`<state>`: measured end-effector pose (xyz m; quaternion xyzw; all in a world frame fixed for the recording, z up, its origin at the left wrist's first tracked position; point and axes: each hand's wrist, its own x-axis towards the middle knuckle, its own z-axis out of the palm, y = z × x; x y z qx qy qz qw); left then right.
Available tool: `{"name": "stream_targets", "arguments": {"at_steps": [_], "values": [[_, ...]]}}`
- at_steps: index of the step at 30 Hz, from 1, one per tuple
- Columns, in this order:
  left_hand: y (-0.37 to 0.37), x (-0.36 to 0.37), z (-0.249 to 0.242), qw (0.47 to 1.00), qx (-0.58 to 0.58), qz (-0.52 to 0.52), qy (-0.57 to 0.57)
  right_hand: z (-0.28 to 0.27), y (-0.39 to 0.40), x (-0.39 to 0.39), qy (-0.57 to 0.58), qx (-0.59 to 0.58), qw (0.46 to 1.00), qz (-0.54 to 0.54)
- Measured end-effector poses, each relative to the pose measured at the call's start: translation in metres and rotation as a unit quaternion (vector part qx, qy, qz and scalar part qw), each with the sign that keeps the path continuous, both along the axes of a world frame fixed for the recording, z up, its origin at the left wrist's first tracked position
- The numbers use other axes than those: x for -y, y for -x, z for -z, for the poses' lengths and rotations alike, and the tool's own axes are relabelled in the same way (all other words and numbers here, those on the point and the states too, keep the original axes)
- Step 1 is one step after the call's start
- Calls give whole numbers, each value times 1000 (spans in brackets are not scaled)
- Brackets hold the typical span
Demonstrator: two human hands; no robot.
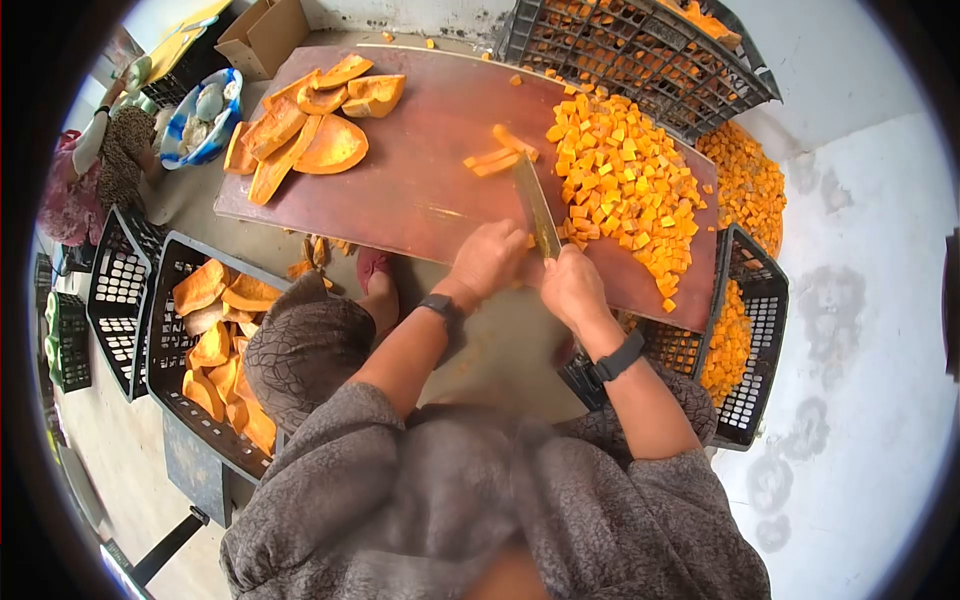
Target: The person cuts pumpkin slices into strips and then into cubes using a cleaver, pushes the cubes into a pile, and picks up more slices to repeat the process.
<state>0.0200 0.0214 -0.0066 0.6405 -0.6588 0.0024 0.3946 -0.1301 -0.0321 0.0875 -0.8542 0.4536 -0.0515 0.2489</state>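
Note:
My right hand is wrapped round the handle of a kitchen knife, whose long blade points away across the reddish-brown board. By the near edge, my left hand is closed beside the blade; whatever its fingers hold, if anything, is hidden. Cut pumpkin strips lie at the knife's tip. Just right of the blade spreads a large heap of orange pumpkin cubes. Several big pumpkin wedges are piled at the board's far left.
A black crate of pumpkin pieces stands at my left; another crate with cubes sits at the right. Behind the board is a tilted black crate, with more cubes beside it. Another person is at far left, near a blue-white basin.

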Motion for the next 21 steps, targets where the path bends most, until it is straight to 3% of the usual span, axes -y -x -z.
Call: {"name": "stream_targets", "arguments": {"at_steps": [8, 10, 14, 21], "values": [[-5, -4, -12, 999, -40, 23, -26, 3, 10, 19, 52, 68, 993, 75], [-9, -5, -23, 985, -155, -60, -40, -1, 22, 8, 32, 98, 991, 84], [-31, 9, -33, 979, -98, -177, 38, -9, 45, -21, 1, 60, 998, 1], [-57, 37, -14, 972, -70, -216, -52, 5, 59, -23, -14, 26, 1000, 7]]}}
